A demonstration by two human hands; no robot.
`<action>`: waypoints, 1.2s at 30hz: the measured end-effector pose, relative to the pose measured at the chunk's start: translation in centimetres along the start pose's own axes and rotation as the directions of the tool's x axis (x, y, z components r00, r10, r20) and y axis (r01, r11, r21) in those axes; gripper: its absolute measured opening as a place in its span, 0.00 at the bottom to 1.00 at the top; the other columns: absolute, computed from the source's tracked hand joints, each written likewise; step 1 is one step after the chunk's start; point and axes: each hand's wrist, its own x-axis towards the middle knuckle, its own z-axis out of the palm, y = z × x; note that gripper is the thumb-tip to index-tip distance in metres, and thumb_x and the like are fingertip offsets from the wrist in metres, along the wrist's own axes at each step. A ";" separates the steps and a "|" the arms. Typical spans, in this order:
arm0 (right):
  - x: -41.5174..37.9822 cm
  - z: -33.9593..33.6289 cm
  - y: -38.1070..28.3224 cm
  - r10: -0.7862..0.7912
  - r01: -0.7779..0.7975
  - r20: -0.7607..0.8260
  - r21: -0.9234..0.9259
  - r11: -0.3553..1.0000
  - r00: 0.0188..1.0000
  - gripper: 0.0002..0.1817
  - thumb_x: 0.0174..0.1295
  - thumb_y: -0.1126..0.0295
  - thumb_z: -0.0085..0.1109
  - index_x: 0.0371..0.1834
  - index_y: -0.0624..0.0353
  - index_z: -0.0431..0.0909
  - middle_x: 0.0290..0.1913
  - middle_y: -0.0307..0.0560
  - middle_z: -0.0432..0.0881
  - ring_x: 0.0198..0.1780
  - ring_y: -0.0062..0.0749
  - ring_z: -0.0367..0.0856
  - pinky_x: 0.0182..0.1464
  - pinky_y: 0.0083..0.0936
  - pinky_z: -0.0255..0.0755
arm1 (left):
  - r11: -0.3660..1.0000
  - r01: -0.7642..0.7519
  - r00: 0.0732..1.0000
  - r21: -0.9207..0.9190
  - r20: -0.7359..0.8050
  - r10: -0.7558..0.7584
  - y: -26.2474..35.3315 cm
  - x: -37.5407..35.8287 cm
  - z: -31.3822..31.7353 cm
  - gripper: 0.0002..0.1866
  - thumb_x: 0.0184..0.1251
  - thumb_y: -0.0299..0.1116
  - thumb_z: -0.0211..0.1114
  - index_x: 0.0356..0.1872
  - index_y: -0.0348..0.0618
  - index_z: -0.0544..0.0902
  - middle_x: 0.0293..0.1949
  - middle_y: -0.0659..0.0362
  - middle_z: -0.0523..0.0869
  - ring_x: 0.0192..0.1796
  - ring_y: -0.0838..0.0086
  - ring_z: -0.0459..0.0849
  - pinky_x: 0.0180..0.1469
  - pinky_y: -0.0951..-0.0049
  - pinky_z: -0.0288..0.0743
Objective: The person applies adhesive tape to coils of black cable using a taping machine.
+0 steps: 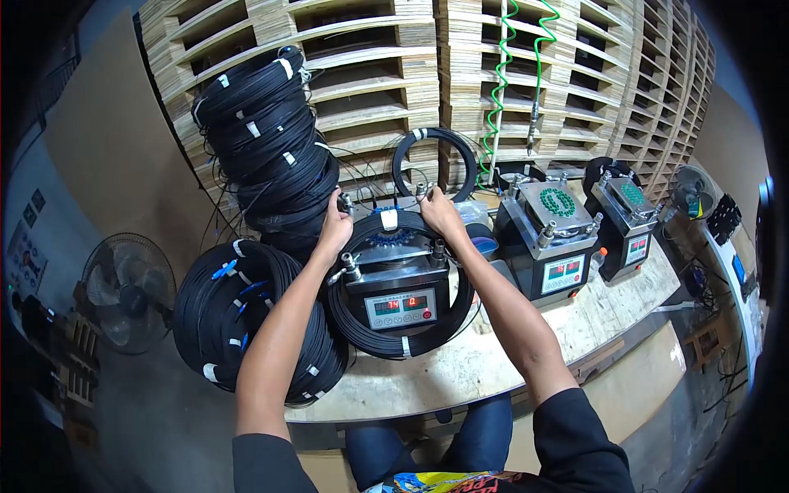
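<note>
In front of me stands a bench machine (400,279), likely a fibre polisher, with a lit red digital display (400,308) and metal corner posts. A black cable coil (405,348) with white ties hangs around it. My left hand (334,226) is closed at the rear left knobbed post (346,201). My right hand (442,215) grips the rear right post (422,191) with its fingertips, partly hiding it. The two front posts, including the front left post (350,264), are untouched. Blue connectors (394,205) stick up at the machine's back edge.
Tall stacked black coils (267,140) rise behind left; more coils (238,320) lie nearer. Another coil (434,135) leans at the back. Two similar machines (555,238) (626,218) stand right on the wooden bench (493,361). A green air hose (499,90) hangs before pallets (370,49). Floor fan (127,292) left.
</note>
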 end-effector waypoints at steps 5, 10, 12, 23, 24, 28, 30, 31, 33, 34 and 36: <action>2.7 1.4 2.1 -0.048 0.040 0.094 0.091 0.995 0.994 0.26 0.64 0.59 0.53 0.61 0.64 0.72 0.54 0.77 0.80 0.60 0.69 0.78 0.63 0.49 0.71 | 0.994 0.094 0.988 0.052 -0.125 -0.087 -0.7 0.7 0.3 0.34 0.71 0.39 0.60 0.77 0.51 0.61 0.63 0.41 0.78 0.66 0.52 0.77 0.67 0.61 0.68; 4.6 2.8 2.1 -0.138 0.139 0.053 -0.018 0.990 0.989 0.13 0.63 0.64 0.60 0.42 0.64 0.79 0.39 0.62 0.85 0.45 0.48 0.85 0.50 0.37 0.76 | 0.988 0.149 0.985 0.038 -0.091 -0.145 0.3 0.3 -0.1 0.35 0.65 0.33 0.61 0.76 0.48 0.64 0.70 0.41 0.73 0.71 0.51 0.73 0.72 0.62 0.64; 3.2 1.7 1.0 -0.106 0.103 0.084 0.039 0.994 0.991 0.18 0.63 0.64 0.56 0.51 0.64 0.77 0.47 0.67 0.84 0.53 0.57 0.82 0.57 0.42 0.73 | 0.988 0.143 0.987 0.062 -0.086 -0.137 -1.6 2.1 0.0 0.37 0.62 0.29 0.62 0.76 0.47 0.65 0.70 0.41 0.73 0.72 0.53 0.72 0.72 0.63 0.64; 1.1 0.6 -0.2 -0.043 0.042 0.018 0.050 0.998 0.999 0.26 0.70 0.50 0.54 0.58 0.62 0.73 0.52 0.71 0.83 0.59 0.68 0.79 0.61 0.53 0.71 | 0.996 0.091 0.971 0.024 -0.224 -0.083 0.1 1.2 0.8 0.35 0.72 0.50 0.63 0.73 0.42 0.68 0.69 0.42 0.75 0.71 0.50 0.73 0.72 0.60 0.64; 1.1 0.6 -0.1 -0.071 0.069 0.013 0.075 0.995 0.997 0.25 0.69 0.51 0.54 0.57 0.63 0.73 0.52 0.71 0.83 0.58 0.68 0.79 0.61 0.53 0.71 | 0.994 0.106 0.964 0.024 -0.246 -0.097 0.1 1.2 0.8 0.34 0.71 0.51 0.64 0.72 0.42 0.70 0.68 0.41 0.76 0.71 0.51 0.74 0.71 0.61 0.65; 1.6 0.7 0.5 -0.151 0.148 0.013 0.135 0.980 0.988 0.22 0.68 0.56 0.57 0.53 0.66 0.75 0.50 0.73 0.83 0.57 0.68 0.79 0.59 0.50 0.72 | 0.995 0.078 0.956 0.054 -0.286 -0.060 -0.3 1.4 1.0 0.32 0.71 0.52 0.64 0.69 0.44 0.73 0.62 0.40 0.81 0.66 0.52 0.78 0.68 0.61 0.68; 1.7 0.8 0.7 -0.166 0.165 -0.005 0.148 0.975 0.986 0.21 0.67 0.57 0.57 0.52 0.66 0.75 0.49 0.73 0.83 0.57 0.69 0.79 0.59 0.50 0.72 | 0.994 0.080 0.959 0.078 -0.277 -0.056 -0.6 1.5 1.0 0.32 0.70 0.51 0.65 0.69 0.45 0.74 0.60 0.42 0.82 0.63 0.52 0.80 0.66 0.61 0.70; 1.7 0.8 0.8 -0.181 0.182 -0.020 0.162 0.970 0.983 0.21 0.67 0.59 0.58 0.51 0.67 0.75 0.48 0.74 0.82 0.56 0.69 0.79 0.58 0.49 0.73 | 0.991 0.085 0.962 0.104 -0.269 -0.054 -0.6 1.5 1.0 0.31 0.70 0.50 0.66 0.70 0.46 0.74 0.57 0.43 0.84 0.60 0.53 0.82 0.64 0.61 0.71; 1.6 0.8 0.8 -0.171 0.172 -0.020 0.163 0.972 0.985 0.22 0.67 0.57 0.58 0.51 0.66 0.75 0.48 0.73 0.83 0.56 0.68 0.79 0.58 0.50 0.72 | 0.990 0.077 0.966 0.115 -0.256 -0.045 -0.7 1.4 0.7 0.31 0.70 0.39 0.66 0.72 0.49 0.71 0.48 0.48 0.86 0.51 0.61 0.85 0.58 0.64 0.74; 1.5 0.7 0.7 -0.157 0.158 -0.017 0.160 0.974 0.987 0.22 0.67 0.57 0.58 0.52 0.66 0.75 0.49 0.72 0.83 0.56 0.68 0.80 0.59 0.50 0.72 | 0.996 0.049 0.978 0.076 -0.208 -0.032 -0.5 1.0 0.5 0.32 0.69 0.34 0.65 0.74 0.49 0.69 0.45 0.50 0.86 0.48 0.65 0.84 0.55 0.66 0.75; 1.2 0.7 0.3 -0.144 0.144 -0.013 0.159 0.977 0.989 0.23 0.67 0.56 0.58 0.52 0.66 0.76 0.49 0.71 0.84 0.57 0.67 0.80 0.59 0.50 0.72 | 0.999 0.024 0.987 0.036 -0.162 -0.017 -0.3 0.7 0.2 0.34 0.68 0.28 0.64 0.75 0.50 0.67 0.42 0.53 0.85 0.45 0.69 0.84 0.53 0.69 0.75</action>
